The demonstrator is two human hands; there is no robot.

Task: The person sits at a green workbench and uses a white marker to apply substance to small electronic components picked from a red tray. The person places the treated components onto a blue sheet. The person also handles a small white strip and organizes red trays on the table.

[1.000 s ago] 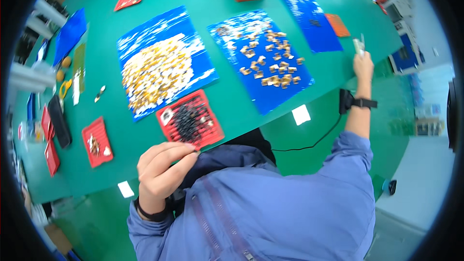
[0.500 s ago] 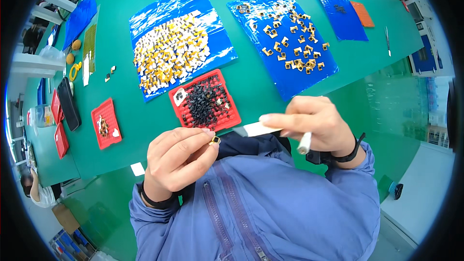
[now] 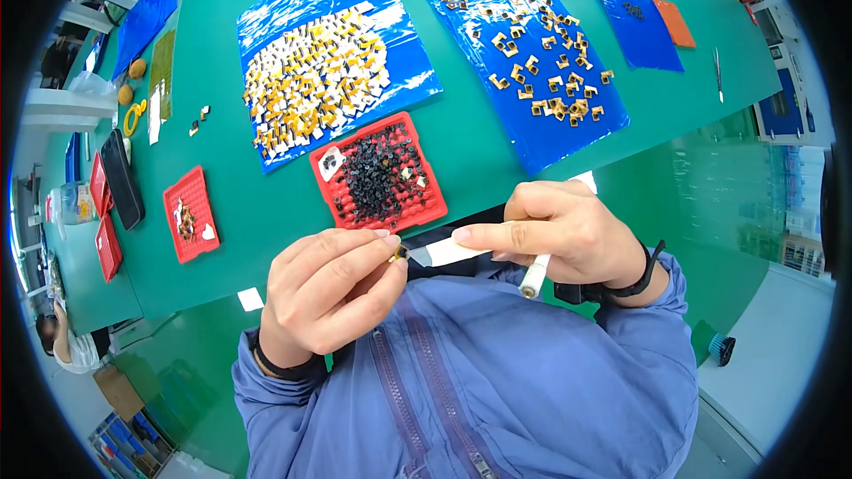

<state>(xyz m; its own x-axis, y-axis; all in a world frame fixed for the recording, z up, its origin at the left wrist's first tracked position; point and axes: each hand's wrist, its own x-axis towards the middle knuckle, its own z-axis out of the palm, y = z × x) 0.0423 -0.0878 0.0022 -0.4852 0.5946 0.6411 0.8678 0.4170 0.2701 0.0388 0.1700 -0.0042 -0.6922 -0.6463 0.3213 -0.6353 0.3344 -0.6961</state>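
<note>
My left hand [image 3: 328,297] pinches a tiny dark and gold part [image 3: 400,254] between thumb and fingertips, close to my chest. My right hand [image 3: 564,231] holds a white strip [image 3: 448,253] by its end, its tip almost touching the part, and a white pen-like tool [image 3: 535,277] is tucked under its fingers. Just beyond the hands a red tray [image 3: 429,208] of small black parts lies at the green table's near edge.
A blue sheet [image 3: 404,80] carries many yellow and white parts; a second blue sheet [image 3: 550,146] holds scattered gold parts. A third blue sheet [image 3: 626,0], an orange pad [image 3: 676,23] and tweezers [image 3: 717,71] lie right. Small red trays [image 3: 190,213] and a black case [image 3: 120,179] lie left.
My right hand came back from the far right edge of the table to my chest, now holding the strip and tool. Both hands have drawn closer together.
</note>
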